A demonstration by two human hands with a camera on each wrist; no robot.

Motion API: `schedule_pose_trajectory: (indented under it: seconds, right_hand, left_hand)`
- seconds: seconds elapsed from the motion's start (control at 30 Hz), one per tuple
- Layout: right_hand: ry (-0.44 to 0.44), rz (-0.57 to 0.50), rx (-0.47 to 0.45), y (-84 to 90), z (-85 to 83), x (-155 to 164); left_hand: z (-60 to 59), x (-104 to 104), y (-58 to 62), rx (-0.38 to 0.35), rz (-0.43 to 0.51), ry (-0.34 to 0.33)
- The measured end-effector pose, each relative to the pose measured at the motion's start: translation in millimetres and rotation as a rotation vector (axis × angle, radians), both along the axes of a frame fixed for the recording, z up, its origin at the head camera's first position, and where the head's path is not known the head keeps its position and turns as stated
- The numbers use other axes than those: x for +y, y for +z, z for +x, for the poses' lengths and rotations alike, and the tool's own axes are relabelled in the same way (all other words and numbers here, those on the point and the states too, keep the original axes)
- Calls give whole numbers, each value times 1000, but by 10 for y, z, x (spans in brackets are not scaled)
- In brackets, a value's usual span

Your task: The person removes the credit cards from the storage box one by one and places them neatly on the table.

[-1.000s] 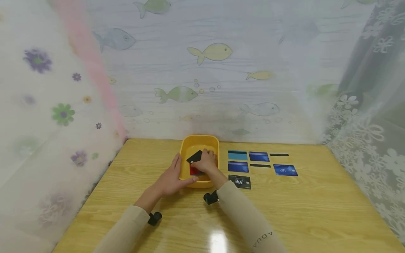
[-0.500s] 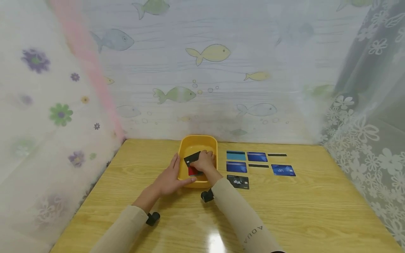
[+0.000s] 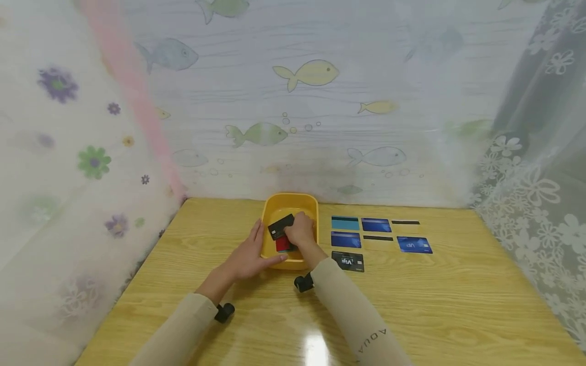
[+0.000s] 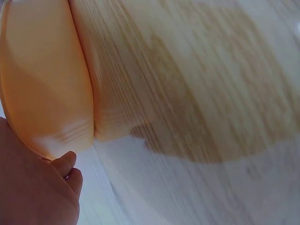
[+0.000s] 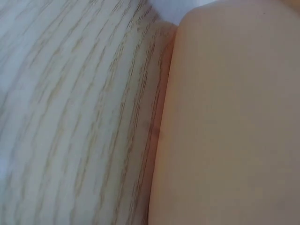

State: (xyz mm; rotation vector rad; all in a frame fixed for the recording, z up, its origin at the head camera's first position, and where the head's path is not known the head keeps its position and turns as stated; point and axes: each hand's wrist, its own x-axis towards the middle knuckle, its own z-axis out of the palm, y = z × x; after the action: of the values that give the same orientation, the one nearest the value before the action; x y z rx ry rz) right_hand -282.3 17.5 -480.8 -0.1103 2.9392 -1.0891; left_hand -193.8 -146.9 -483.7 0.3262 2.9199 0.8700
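Observation:
A yellow plastic tray (image 3: 287, 202) stands near the back of the table. Inside it, my right hand (image 3: 302, 230) pinches a black card (image 3: 280, 227) by its right part, the face and small chip showing. Below that card lies a red card (image 3: 282, 244), with a thin teal edge under it; the hand hides the rest. My left hand (image 3: 242, 259) rests against the tray's left wall, fingers extended, the thumb along the front rim. In the left wrist view, its fingertips touch the tray's outer wall (image 4: 47, 84). The right wrist view shows mostly the tray's side (image 5: 225, 117).
Right of the tray, cards lie in rows: a light blue one (image 3: 345, 223), several dark blue ones such as the VIP card (image 3: 412, 245), a black Vip card (image 3: 348, 261), and gold-toned ones with dark stripes (image 3: 378, 238). A fish-print curtain (image 3: 316, 127) hangs behind the table.
The black card has tipped to show more of its face, still in my right hand over the tray. My left hand and the cards on the table have stayed put.

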Motion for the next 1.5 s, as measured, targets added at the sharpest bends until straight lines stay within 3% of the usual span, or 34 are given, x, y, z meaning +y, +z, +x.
schedule_pose_trajectory:
  seconds: [0.17,0.43,0.77,1.17,1.5]
  right_hand:
    - [-9,-191,34,27,43,4]
    - [-33,-294,57,-17,56,-20]
    - [-58,-488,-21,65,44,7]
    - [-36,-519,10,159,118,63]
    - [85,-559,6,380,281,173]
  left_hand:
    - [18,-7,12,-4,14,15]
    - [46,-33,-43,-17,13,24]
    - [34,-14,-28,-14,32,13]
    - [14,33,-26,-28,19,2]
    - [10,-14,-36,-25,9,4]
